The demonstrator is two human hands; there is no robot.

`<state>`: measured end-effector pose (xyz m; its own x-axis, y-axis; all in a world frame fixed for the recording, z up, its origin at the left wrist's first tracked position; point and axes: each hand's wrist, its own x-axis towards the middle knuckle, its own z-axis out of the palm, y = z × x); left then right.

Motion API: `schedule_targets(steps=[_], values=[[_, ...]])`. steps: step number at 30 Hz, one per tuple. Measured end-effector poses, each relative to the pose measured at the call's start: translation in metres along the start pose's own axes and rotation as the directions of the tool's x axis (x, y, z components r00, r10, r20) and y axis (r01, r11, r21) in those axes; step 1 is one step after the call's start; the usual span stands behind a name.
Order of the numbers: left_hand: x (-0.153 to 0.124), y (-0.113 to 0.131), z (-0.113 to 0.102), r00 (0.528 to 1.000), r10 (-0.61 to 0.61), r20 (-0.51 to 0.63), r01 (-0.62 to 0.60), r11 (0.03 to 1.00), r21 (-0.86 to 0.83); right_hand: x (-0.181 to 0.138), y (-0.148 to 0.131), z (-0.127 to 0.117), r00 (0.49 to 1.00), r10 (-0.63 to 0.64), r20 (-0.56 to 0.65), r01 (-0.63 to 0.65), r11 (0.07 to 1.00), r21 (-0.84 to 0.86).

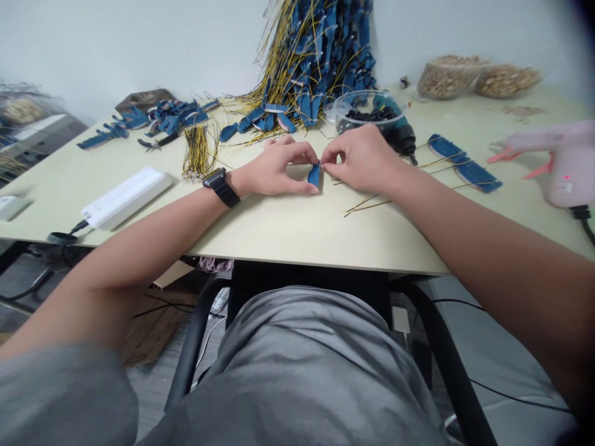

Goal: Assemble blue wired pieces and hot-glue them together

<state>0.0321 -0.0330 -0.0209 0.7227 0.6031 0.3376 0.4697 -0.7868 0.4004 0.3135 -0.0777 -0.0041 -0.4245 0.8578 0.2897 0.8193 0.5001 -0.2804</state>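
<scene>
1. Edges and room: the hands [274, 167] and [360, 160] work at mid-table, with pale tabletop showing between them and the table's front edge [316, 263]. The person's lap and chair lie below that edge. Behind the hands, the nearest things stand just beyond the fingers.

2. Item in hand: one small blue strip [314, 175], flat and narrow, stands nearly upright between the two hands, above the tabletop. Any fine detail at its top end is too small to tell.

3. Grip: the right hand's thumb and forefinger pinch the strip's top end. The left hand's fingers curve around from the other side and press against it. Both hands are drawn together, not spread.

4. Left wrist: a black wristwatch [220, 187].

5. Left of the hands: a bundle of yellow and black wires [199, 152], a pair of pliers [155, 142], and a white power strip [125, 197].

6. Ahead: a tall heap of blue strips with yellow wires [307, 62] against the wall, and a clear plastic bowl of dark pieces [367, 111] beside a teal power tool [395, 127], just past the right hand.

7. Right of the hands: loose wires [367, 203], two long blue strips [465, 164], and a pink glue gun [564, 164].
</scene>
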Motion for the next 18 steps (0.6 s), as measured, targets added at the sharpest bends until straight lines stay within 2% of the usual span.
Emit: schedule_targets(steps=[18], values=[[0.0011,0.0052,-0.0011,1.0,-0.004,0.02,0.004,1.0,-0.015,0.0003,-0.0068,-0.0012,1.0,-0.006,0.003,0.006,0.999,0.033]])
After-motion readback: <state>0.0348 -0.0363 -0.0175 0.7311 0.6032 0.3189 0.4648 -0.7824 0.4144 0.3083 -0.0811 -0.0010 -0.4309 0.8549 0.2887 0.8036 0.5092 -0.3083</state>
